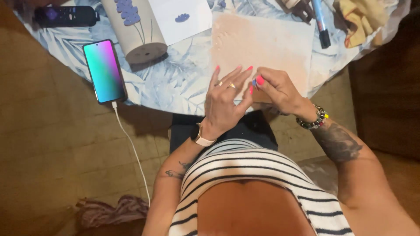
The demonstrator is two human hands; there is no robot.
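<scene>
My left hand lies flat with fingers spread at the near edge of a beige board on the table. My right hand is right beside it, thumb and fingers pinched on a small blue piece at the board's near edge. Both hands have pink nails; the left wears rings and a watch, the right a bead bracelet.
A phone with a lit screen and a white cable lies left on the blue leaf-print tablecloth. Behind it stand a cylinder with purple flowers, a white card, a remote, a marker and a yellow cloth.
</scene>
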